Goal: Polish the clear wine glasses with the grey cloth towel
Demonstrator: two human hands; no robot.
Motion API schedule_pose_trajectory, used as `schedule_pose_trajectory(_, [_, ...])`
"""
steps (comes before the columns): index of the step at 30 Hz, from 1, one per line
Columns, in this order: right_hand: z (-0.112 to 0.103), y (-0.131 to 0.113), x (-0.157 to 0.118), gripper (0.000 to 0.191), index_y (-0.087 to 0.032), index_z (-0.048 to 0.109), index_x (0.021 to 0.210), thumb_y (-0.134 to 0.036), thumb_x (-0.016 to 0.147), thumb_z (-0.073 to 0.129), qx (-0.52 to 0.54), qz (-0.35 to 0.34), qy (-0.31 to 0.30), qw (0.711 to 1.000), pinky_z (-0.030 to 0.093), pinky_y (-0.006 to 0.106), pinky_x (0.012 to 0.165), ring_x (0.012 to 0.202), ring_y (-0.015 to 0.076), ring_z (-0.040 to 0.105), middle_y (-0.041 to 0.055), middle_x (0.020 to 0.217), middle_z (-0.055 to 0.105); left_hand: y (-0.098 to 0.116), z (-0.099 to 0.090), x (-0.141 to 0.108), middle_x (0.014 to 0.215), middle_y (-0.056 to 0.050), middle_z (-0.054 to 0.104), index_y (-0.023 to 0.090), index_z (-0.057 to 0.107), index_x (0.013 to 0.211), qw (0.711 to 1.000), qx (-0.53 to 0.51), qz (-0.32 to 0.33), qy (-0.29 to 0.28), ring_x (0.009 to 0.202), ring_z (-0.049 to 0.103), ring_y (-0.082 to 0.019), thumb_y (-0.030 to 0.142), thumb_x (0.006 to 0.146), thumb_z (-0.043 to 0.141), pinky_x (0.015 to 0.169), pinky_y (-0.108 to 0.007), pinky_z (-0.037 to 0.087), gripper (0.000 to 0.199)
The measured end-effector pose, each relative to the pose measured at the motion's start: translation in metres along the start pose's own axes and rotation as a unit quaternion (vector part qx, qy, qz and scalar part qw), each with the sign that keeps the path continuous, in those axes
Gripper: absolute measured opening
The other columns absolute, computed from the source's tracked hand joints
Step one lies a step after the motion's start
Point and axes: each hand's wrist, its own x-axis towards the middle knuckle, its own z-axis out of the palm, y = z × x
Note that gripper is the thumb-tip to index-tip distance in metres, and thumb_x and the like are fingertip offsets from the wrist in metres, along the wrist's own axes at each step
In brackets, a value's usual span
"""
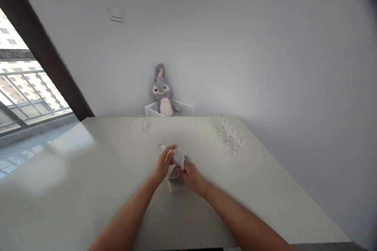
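The glass point(161, 146) could slip or its stem snap if the right hand point(191, 175) twists the cloth point(176, 185) hard against a loose hold. It is tilted above the counter point(118, 200), the left hand's point(160, 168) fingers closed around it, apparently at the bowl; the right fingers pinch the cloth.

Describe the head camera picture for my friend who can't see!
Left hand and right hand hold a stemmed glass and pale cloth over a table. Other glasses stand left and right; a grey plush toy sits in a white basket behind.
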Motion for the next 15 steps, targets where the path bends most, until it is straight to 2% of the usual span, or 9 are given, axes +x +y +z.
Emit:
schedule_pose_trajectory(2, [0.003,0.006,-0.002,0.023,-0.018,0.058,0.098,-0.024,0.078,0.048,-0.153,-0.052,-0.012,0.987,0.042,0.04,0.082,0.091,0.0225,0.054,0.0084,0.096,0.061,-0.002,-0.002,0.002,0.077,-0.004,0.058,0.013,0.057,0.104,0.998,0.007,-0.067,-0.019,0.063,0.053,-0.013,0.057,0.08,0.034,0.053,-0.026,0.047,0.055])
schedule_pose_trajectory(4, [0.002,0.009,-0.002,0.022,-0.018,0.059,0.096,-0.023,0.078,0.048,-0.18,-0.058,-0.02,0.982,0.042,0.04,0.082,0.09,0.023,0.055,0.0078,0.094,0.061,0.0,-0.005,0.003,0.079,-0.005,0.058,0.013,0.057,0.105,0.994,0.004,-0.096,-0.048,0.065,0.054,-0.014,0.058,0.08,0.032,0.055,-0.028,0.048,0.057])
schedule_pose_trajectory(5, [0.0,0.008,-0.001,0.021,-0.018,0.059,0.095,-0.025,0.079,0.048,-0.135,-0.036,-0.014,0.99,0.045,0.038,0.077,0.085,0.0216,0.057,0.0064,0.09,0.062,0.002,-0.005,0.003,0.083,-0.006,0.058,0.014,0.055,0.109,0.994,-0.007,-0.091,-0.065,0.071,0.055,-0.015,0.056,0.08,0.033,0.059,-0.03,0.05,0.055])
schedule_pose_trajectory(7, [-0.004,0.004,0.003,0.022,-0.019,0.058,0.094,-0.034,0.081,0.047,0.044,0.041,0.016,0.998,0.048,0.031,0.063,0.069,0.0171,0.058,0.0028,0.078,0.061,0.008,-0.006,0.0,0.096,-0.006,0.057,0.02,0.048,0.119,0.993,-0.036,-0.052,-0.099,0.084,0.055,-0.017,0.05,0.08,0.043,0.072,-0.032,0.049,0.049])
schedule_pose_trajectory(9, [-0.007,-0.003,0.007,0.025,-0.019,0.057,0.091,-0.04,0.08,0.049,0.251,0.113,0.057,0.96,0.046,0.025,0.049,0.05,0.0115,0.052,-0.0009,0.066,0.058,0.014,-0.004,-0.003,0.108,-0.006,0.055,0.024,0.042,0.124,0.99,-0.061,-0.004,-0.127,0.096,0.052,-0.017,0.041,0.077,0.054,0.084,-0.033,0.044,0.052])
schedule_pose_trajectory(11, [-0.007,-0.009,0.008,0.026,-0.019,0.056,0.087,-0.043,0.079,0.051,0.37,0.144,0.085,0.914,0.042,0.022,0.043,0.041,0.0081,0.045,-0.0032,0.058,0.054,0.017,-0.002,-0.005,0.112,-0.007,0.053,0.023,0.044,0.122,0.989,-0.066,0.034,-0.13,0.099,0.05,-0.018,0.035,0.073,0.06,0.087,-0.032,0.041,0.052])
schedule_pose_trajectory(12, [-0.005,-0.011,0.008,0.027,-0.018,0.055,0.087,-0.043,0.079,0.051,0.385,0.148,0.09,0.907,0.041,0.021,0.042,0.04,0.0077,0.044,-0.0037,0.056,0.053,0.017,-0.002,-0.005,0.112,-0.007,0.054,0.022,0.047,0.119,0.99,-0.065,0.047,-0.12,0.099,0.05,-0.018,0.034,0.073,0.061,0.087,-0.031,0.041,0.05])
schedule_pose_trajectory(13, [-0.003,-0.011,0.006,0.027,-0.018,0.055,0.089,-0.044,0.08,0.05,0.37,0.145,0.089,0.913,0.041,0.021,0.043,0.04,0.0083,0.045,-0.0035,0.055,0.053,0.016,-0.001,-0.005,0.109,-0.007,0.055,0.021,0.049,0.117,0.991,-0.063,0.051,-0.109,0.096,0.051,-0.018,0.035,0.073,0.06,0.085,-0.031,0.042,0.048])
schedule_pose_trajectory(15, [0.004,-0.01,0.002,0.028,-0.019,0.055,0.093,-0.043,0.081,0.048,0.256,0.114,0.079,0.957,0.045,0.024,0.048,0.049,0.012,0.052,-0.0004,0.061,0.057,0.011,-0.001,-0.004,0.094,-0.005,0.058,0.019,0.049,0.116,0.994,-0.055,0.029,-0.09,0.083,0.054,-0.015,0.04,0.076,0.055,0.077,-0.029,0.045,0.045])
